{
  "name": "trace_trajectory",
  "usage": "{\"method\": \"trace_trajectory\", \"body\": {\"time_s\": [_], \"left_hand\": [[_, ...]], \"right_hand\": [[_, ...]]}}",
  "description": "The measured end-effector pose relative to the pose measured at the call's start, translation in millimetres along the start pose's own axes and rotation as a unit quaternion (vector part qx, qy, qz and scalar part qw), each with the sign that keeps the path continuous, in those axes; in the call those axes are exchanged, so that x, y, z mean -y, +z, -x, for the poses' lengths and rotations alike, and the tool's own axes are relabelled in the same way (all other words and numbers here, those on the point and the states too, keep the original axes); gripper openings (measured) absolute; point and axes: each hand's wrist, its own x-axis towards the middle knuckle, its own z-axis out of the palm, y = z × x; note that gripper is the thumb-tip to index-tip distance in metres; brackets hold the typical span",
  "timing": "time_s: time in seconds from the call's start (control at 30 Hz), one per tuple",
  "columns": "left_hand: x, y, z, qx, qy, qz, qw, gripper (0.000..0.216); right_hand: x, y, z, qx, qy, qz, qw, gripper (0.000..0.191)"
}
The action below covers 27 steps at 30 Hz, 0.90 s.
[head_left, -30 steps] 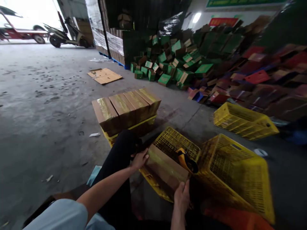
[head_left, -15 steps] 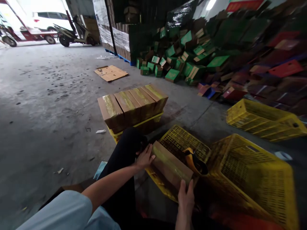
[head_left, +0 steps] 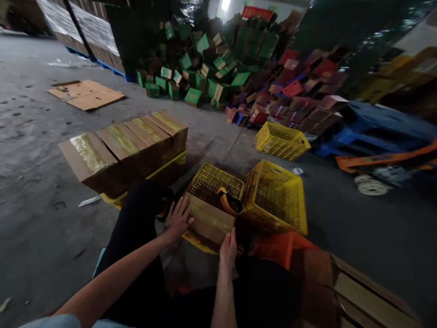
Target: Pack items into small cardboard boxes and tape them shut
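Note:
A taped brown cardboard box (head_left: 209,220) lies on an upturned yellow plastic crate (head_left: 214,181) just in front of my knees. My left hand (head_left: 178,218) rests with fingers spread against the box's left end. At the box's near right end my right hand (head_left: 228,248) presses flat, fingers straight. An orange and black tape dispenser (head_left: 229,201) sits on the crate right behind the box.
A row of taped boxes (head_left: 127,145) lies on another yellow crate to the left. More yellow crates (head_left: 275,197) (head_left: 282,140) stand right and behind. Heaps of green and red cartons (head_left: 218,77) fill the back. Flat cardboard (head_left: 86,94) lies on the concrete floor; a pallet jack (head_left: 382,159) is at right.
The view has swung to the right and pulled back. Both hands stay on the ends of the box, the left one now with fingers more spread.

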Motion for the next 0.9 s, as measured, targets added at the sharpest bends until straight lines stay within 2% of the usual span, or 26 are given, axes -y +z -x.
{"method": "trace_trajectory", "body": {"time_s": [0.13, 0.27, 0.4, 0.57, 0.7, 0.8, 0.9], "left_hand": [[-21, 8, -1, 0.015, 0.06, -0.009, 0.998, 0.065], [-51, 22, 1, 0.042, 0.128, 0.02, 0.991, 0.076], [-73, 34, 3, 0.08, 0.184, 0.043, 0.979, 0.089], [-72, 35, -3, 0.129, 0.199, 0.053, 0.97, 0.103], [-71, 33, -10, 0.149, 0.193, 0.05, 0.968, 0.108], [-71, 32, -14, 0.152, 0.188, 0.061, 0.968, 0.107], [-63, 25, -16, 0.154, 0.198, 0.088, 0.964, 0.1]], "right_hand": [[-10, 3, 2, 0.005, 0.025, -0.025, 0.999, 0.072], [-17, 6, 5, -0.022, 0.061, -0.04, 0.997, 0.076], [-18, 6, 2, -0.039, 0.068, -0.043, 0.996, 0.072], [-11, 6, -5, -0.043, 0.072, -0.054, 0.995, 0.076], [1, 8, -5, -0.048, 0.051, -0.057, 0.996, 0.071], [7, 8, -5, -0.047, 0.033, -0.043, 0.997, 0.074], [9, 5, -6, -0.033, 0.046, -0.026, 0.998, 0.083]]}}
